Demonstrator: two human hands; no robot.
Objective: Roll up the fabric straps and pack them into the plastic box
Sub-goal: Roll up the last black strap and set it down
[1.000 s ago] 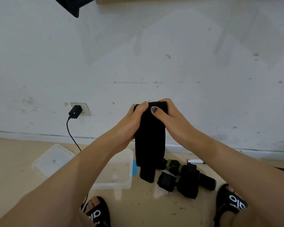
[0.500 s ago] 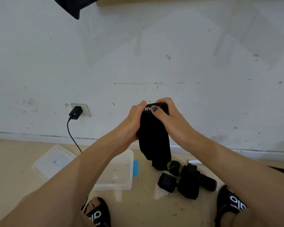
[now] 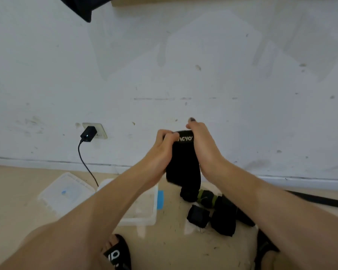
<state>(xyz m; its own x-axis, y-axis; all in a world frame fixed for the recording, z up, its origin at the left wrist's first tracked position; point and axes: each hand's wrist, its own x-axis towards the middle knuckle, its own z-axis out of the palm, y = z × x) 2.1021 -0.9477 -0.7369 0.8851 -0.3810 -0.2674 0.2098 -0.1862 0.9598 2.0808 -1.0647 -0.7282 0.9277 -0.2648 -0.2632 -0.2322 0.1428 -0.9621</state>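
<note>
I see both hands raised in front of the wall, working one black fabric strap (image 3: 183, 162). My left hand (image 3: 160, 152) has its fingers curled round the strap's top edge, and my right hand (image 3: 201, 145) pinches the same edge from the other side, beside white lettering on the fabric. The rest of the strap hangs down, its lower end bunched just above the floor. The clear plastic box (image 3: 142, 209) sits open on the floor below my left forearm. Its lid (image 3: 64, 193) lies just left of the box. Right of the box lies a small heap of rolled straps (image 3: 215, 213). Above the lid, a black charger (image 3: 88, 134) is plugged into a wall socket.
</note>
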